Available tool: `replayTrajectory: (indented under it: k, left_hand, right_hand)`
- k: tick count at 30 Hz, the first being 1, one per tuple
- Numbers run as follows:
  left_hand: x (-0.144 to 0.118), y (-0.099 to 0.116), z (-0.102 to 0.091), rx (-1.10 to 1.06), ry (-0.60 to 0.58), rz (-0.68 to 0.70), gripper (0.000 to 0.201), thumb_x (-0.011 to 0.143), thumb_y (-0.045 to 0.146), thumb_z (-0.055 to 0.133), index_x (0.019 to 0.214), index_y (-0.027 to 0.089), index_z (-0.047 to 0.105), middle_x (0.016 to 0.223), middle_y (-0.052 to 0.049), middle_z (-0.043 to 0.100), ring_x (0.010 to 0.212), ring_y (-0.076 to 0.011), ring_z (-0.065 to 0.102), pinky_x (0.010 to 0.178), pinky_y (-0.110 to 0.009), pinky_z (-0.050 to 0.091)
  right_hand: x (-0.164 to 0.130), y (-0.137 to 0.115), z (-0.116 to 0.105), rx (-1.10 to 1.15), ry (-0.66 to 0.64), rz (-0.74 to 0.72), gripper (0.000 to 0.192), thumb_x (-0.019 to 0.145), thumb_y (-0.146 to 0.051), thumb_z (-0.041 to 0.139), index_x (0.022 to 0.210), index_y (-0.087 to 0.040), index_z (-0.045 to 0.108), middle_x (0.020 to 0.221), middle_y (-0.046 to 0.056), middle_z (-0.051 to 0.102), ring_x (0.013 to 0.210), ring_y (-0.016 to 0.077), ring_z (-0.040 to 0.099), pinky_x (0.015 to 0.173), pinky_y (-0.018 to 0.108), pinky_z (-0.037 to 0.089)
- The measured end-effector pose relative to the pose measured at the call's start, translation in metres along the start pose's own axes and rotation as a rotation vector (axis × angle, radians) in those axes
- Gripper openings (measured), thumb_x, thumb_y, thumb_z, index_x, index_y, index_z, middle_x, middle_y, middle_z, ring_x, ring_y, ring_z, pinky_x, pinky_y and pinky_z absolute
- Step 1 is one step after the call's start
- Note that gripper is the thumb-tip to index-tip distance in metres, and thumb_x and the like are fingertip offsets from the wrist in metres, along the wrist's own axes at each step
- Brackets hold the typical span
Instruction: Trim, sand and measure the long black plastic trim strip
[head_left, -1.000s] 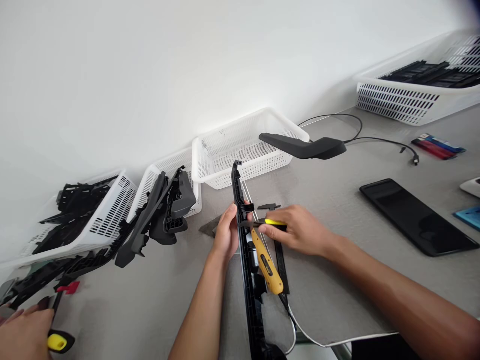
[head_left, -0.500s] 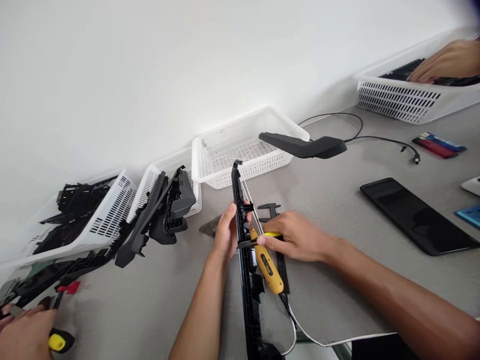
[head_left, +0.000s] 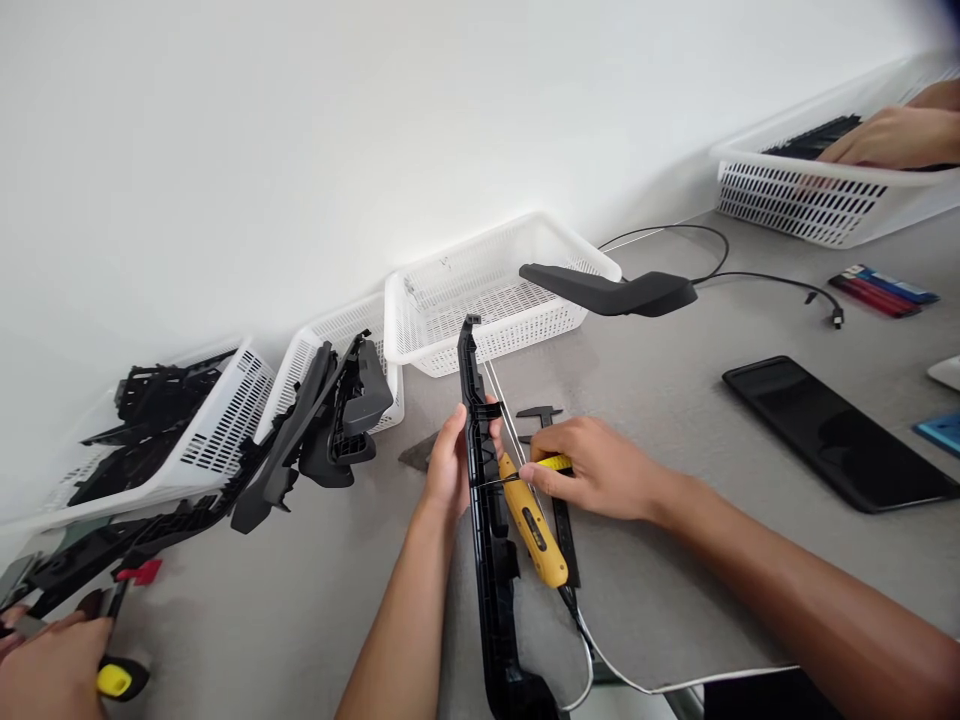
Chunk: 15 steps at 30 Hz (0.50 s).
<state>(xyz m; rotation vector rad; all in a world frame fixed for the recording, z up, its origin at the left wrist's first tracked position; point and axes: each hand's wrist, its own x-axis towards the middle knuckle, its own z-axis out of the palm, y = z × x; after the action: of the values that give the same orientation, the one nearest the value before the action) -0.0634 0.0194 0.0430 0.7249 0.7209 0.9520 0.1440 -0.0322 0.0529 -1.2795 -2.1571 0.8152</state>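
My left hand (head_left: 448, 465) is closed around a long black plastic trim strip (head_left: 484, 520), thumb on its left edge and fingertips showing on the right. The strip stands lengthwise in front of me, ribbed side up. In my right hand (head_left: 585, 468) is a knife with a yellow handle (head_left: 556, 463). Its thin blade (head_left: 496, 482) points left and reaches over the strip; whether it touches cannot be made out. Under the knife lies a yellow corded hand tool (head_left: 536, 530). A black caliper (head_left: 564, 540) lies beneath and beside it, partly covered by my right hand.
A white basket (head_left: 487, 347) stands behind, with a dark grey trim piece (head_left: 611, 290) across its corner. Left are baskets (head_left: 225, 430) with black parts; a co-worker's hand (head_left: 56, 665) is near them. Right are a phone (head_left: 840, 430) and another person's hands (head_left: 900, 138) in a basket.
The trim strip has shifted slightly left and tilted. The knife's blade has turned to appear thinner, and my right hand has moved a little right. At far right, a second hand has appeared.
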Motion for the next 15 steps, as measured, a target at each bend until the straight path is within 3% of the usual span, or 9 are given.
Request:
replayTrajectory:
  k: [6,12,15]
  left_hand:
    - [-0.0005,-0.0013,-0.0016,-0.001,0.002,-0.009,0.05,0.086,0.06,0.084,0.11,0.017,0.074,0.079,0.0,0.062,0.057,-0.0112,0.051,0.051,-0.023,0.043]
    - [-0.0008,-0.0001,0.002,0.053,0.004,0.027,0.05,0.085,0.061,0.085,0.106,0.017,0.071,0.072,0.001,0.059,0.053,-0.0104,0.046,0.051,-0.024,0.039]
    - [-0.001,0.0003,0.0026,0.052,0.004,0.024,0.05,0.084,0.06,0.086,0.106,0.018,0.071,0.073,0.001,0.06,0.055,-0.011,0.048,0.052,-0.024,0.041]
  right_hand:
    - [-0.0002,0.0005,-0.0047,0.031,0.11,0.104,0.049,0.109,-0.057,0.054,0.076,-0.021,0.06,0.072,0.002,0.063,0.064,0.0169,0.051,0.063,0.033,0.029]
    - [-0.001,-0.0028,-0.0047,0.08,0.007,-0.024,0.057,0.108,-0.065,0.054,0.074,-0.02,0.062,0.069,0.003,0.064,0.063,0.017,0.053,0.064,0.033,0.03]
    - [-0.0003,-0.0008,-0.0047,0.082,0.074,0.042,0.057,0.108,-0.065,0.053,0.074,-0.021,0.062,0.07,0.002,0.063,0.063,0.0167,0.052,0.063,0.032,0.03]
